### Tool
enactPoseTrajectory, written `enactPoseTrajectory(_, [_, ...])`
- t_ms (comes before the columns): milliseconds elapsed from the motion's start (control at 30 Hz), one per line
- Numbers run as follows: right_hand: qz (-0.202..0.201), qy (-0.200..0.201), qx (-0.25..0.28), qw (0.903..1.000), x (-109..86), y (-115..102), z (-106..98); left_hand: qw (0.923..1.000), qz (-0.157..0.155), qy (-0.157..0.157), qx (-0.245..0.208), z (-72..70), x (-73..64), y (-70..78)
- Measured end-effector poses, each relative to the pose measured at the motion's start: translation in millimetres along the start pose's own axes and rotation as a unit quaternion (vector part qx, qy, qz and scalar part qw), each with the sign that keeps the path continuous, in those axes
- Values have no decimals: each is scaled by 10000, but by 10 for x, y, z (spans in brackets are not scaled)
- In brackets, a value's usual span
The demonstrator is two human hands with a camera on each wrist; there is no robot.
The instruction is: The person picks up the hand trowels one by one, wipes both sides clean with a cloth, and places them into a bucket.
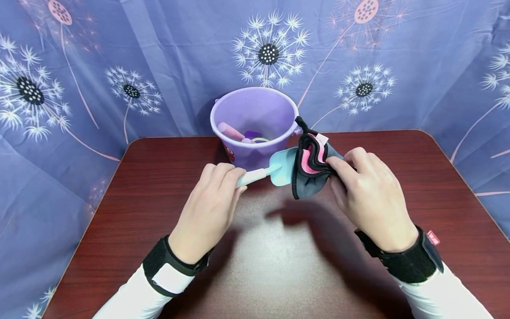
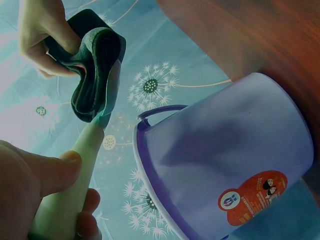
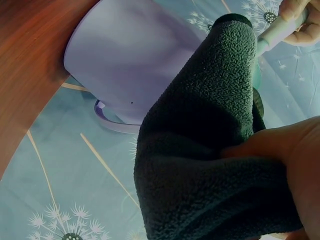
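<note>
My left hand (image 1: 211,206) grips the white handle (image 1: 253,177) of a toy shovel with a light blue blade (image 1: 282,166). A folded cloth (image 1: 314,166), dark grey and pink with black edging, is pinched in my right hand (image 1: 370,199). The cloth lies against the blade and covers its far end. In the left wrist view the folded cloth (image 2: 97,70) overlaps the shovel's blade just beyond the handle (image 2: 70,190). Fuzzy dark cloth (image 3: 210,110) fills much of the right wrist view, hiding most of the blade.
Behind the hands a purple bucket (image 1: 255,155) stands at the table's back edge. A pink-handled item (image 1: 231,131) and other small pieces lie inside it. The dark red wooden table (image 1: 159,186) is backed by a blue curtain (image 1: 179,44) with dandelion prints.
</note>
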State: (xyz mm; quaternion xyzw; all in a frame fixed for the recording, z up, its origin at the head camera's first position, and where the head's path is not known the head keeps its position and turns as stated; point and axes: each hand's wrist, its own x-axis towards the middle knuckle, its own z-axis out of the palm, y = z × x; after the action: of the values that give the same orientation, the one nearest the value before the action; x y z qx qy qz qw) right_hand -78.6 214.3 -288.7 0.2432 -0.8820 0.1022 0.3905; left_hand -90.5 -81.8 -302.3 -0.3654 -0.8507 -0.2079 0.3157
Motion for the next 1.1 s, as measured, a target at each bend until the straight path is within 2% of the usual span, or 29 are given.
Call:
enactPoseTrajectory(233, [186, -135, 71, 9997, -35, 23, 25, 9999, 25, 164, 27, -13, 17, 13])
enactPoseTrajectory(567, [216, -369, 426, 9982, -66, -6, 51, 9990, 106, 425, 40, 27, 14, 19])
enactPoseTrajectory(900, [241, -879, 660, 9936, -89, -74, 56, 9994, 13, 291, 186, 41, 3, 26])
enactPoseTrajectory(1100, [19, -994, 817, 9917, -88, -130, 74, 9995, -34, 305, 124, 46, 4, 26])
